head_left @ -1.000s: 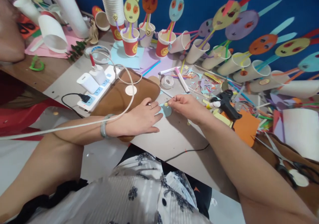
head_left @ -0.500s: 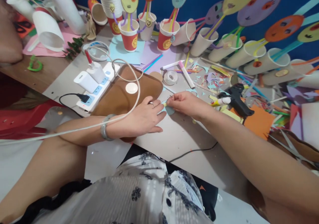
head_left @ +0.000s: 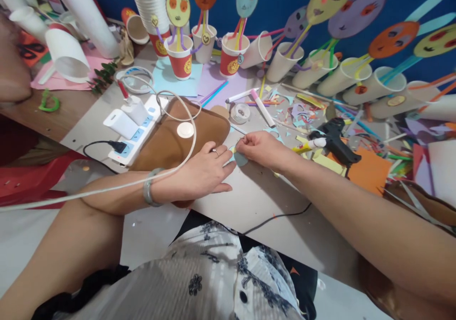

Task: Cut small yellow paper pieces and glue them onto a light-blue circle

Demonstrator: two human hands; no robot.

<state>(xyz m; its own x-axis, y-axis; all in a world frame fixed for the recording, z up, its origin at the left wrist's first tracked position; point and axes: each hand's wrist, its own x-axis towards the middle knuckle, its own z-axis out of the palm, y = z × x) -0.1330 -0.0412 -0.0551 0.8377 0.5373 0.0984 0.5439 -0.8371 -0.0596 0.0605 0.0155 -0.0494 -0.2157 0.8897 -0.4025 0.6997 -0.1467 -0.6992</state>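
My left hand rests low over the table, fingers stretched and apart, with a ring on one finger and a grey bangle at the wrist. Its fingertips are close to a small light-blue paper piece that shows a bit of yellow near its edge. Over that same piece, my right hand has thumb and fingers pinched together. What sits inside the pinch is too small to make out. A brown pouch lies just beyond my left hand.
A white cable crosses my left forearm near a power strip. Paper cups with paper faces, including a red cup, line the back. Right of my hands lie a black glue gun, paper scraps, orange paper and scissors.
The view has shifted slightly, so the cups appear further left. Both hands keep nearly the same pose, and a little more of the light-blue paper shows under my right fingers.
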